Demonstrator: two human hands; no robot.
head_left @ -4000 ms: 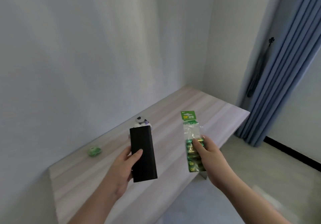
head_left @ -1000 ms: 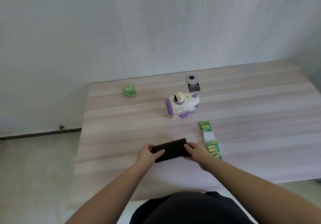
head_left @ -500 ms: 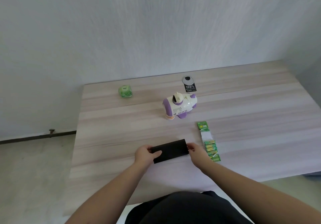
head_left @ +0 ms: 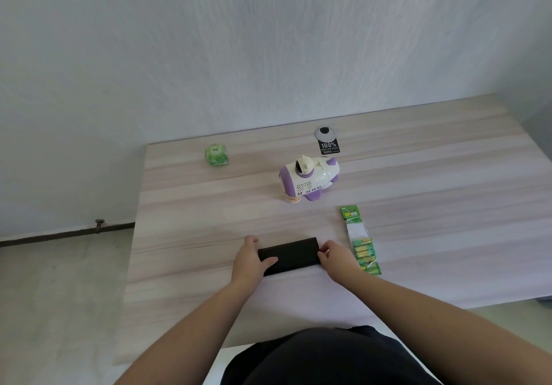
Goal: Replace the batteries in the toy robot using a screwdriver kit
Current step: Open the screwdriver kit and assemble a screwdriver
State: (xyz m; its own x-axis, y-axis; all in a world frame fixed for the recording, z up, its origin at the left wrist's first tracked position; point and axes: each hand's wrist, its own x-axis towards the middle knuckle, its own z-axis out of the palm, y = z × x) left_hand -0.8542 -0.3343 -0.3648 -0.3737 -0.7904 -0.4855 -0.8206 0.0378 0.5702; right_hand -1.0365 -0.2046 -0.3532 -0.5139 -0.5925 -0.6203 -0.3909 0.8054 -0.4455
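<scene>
A closed black screwdriver kit case (head_left: 291, 254) lies flat on the wooden table (head_left: 209, 205) near its front edge. My left hand (head_left: 249, 262) grips its left end, thumb across the top. At the right end my right hand (head_left: 336, 259) pinches the case with its fingertips. The white and purple toy robot (head_left: 309, 182) lies on its side farther back. A green strip pack of batteries (head_left: 360, 244) lies just right of my right hand.
A small green packet (head_left: 216, 154) sits at the table's back left. A grey round cable cap with a black label (head_left: 327, 141) is behind the robot. The wall runs along the table's far edge; floor lies to the left.
Four seconds ago I held the case and the battery pack in the air. Both now lie on the table. Over the last second both hands have stayed at the case's ends.
</scene>
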